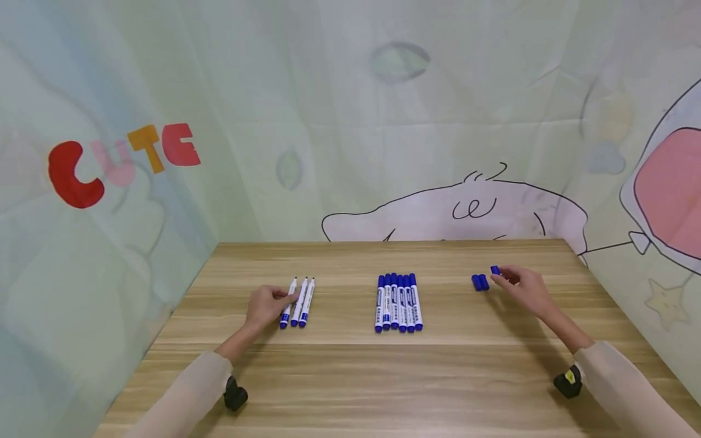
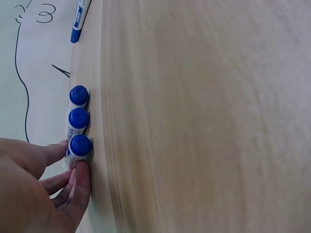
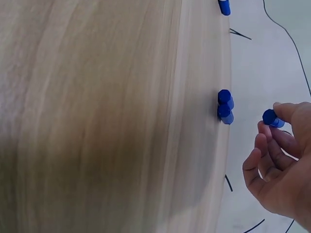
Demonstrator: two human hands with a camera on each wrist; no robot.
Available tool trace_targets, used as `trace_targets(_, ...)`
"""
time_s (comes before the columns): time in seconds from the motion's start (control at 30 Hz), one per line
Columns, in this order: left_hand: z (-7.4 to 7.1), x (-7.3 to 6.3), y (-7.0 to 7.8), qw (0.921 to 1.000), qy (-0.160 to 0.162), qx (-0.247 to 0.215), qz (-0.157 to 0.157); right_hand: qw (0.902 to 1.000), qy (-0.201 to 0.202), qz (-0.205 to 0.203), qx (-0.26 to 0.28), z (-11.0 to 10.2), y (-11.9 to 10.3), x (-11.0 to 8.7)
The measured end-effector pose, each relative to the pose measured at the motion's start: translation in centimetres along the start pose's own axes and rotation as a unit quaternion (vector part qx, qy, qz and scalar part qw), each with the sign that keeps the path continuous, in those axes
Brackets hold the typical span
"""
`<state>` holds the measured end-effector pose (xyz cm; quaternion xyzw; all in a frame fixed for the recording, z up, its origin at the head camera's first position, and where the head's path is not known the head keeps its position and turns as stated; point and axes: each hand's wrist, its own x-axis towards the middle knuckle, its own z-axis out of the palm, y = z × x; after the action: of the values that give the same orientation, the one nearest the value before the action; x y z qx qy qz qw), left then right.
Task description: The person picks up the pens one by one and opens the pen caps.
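On the left, my left hand (image 1: 266, 305) pinches the outermost of three uncapped whiteboard markers (image 1: 303, 304), which lie side by side with tips pointing away. The left wrist view shows thumb and fingers on either side of that marker (image 2: 80, 146), close to its blue end. Over at the right, my right hand (image 1: 527, 291) holds a blue marker cap (image 1: 495, 270) between thumb and fingertips, raised above the table. Two more blue caps (image 1: 480, 282) lie touching each other just left of it.
Between the hands, several capped blue markers (image 1: 398, 303) lie in a row on the wood-grain table (image 1: 350, 377). A printed cloth backdrop (image 1: 339, 121) rises behind the table's far edge and along both sides.
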<state>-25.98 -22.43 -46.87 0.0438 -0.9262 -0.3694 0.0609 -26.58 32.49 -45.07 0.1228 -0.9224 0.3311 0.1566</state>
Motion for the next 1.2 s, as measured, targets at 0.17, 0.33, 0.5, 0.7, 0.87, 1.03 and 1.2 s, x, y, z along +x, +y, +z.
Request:
trace_targets(0.17, 0.2, 0.1, -0.3, 0.9999, -0.005, -0.012, -0.008, 0.9995, -0.005, 0.031, -0.007, -0.1, 0.7, 0.1)
trace_targets(0.33, 0.3, 0.1, -0.4, 0.9991, -0.015, -0.036, -0.019, 0.9987, -0.004, 0.049, -0.01, -0.2, 1.4, 0.1)
trace_targets(0.5, 0.2, 0.1, -0.2, 0.9989, -0.023, -0.038, -0.019, 0.9981, -0.01, 0.059, -0.014, -0.3, 2.1, 0.1)
trace_targets(0.7, 0.1, 0.5, -0.3, 0.9984, -0.03, -0.046, -0.01, 0.9966, -0.04, 0.071, -0.014, -0.4, 2.4, 0.2)
trace_targets(0.87, -0.1, 0.7, -0.4, 0.9983, -0.031, -0.049, -0.002, 0.9953, -0.054, 0.078, -0.019, -0.2, 2.8, 0.3)
trace_targets(1.03, -0.7, 0.5, 0.3, 0.9989, -0.028, -0.035, -0.01, 0.9958, -0.048, 0.074, -0.025, 0.3, 3.0, 0.5)
trace_targets(1.2, -1.1, 0.5, 0.5, 0.9996, -0.021, -0.015, -0.007, 0.9971, -0.034, 0.062, -0.027, 0.7, 3.1, 0.6)
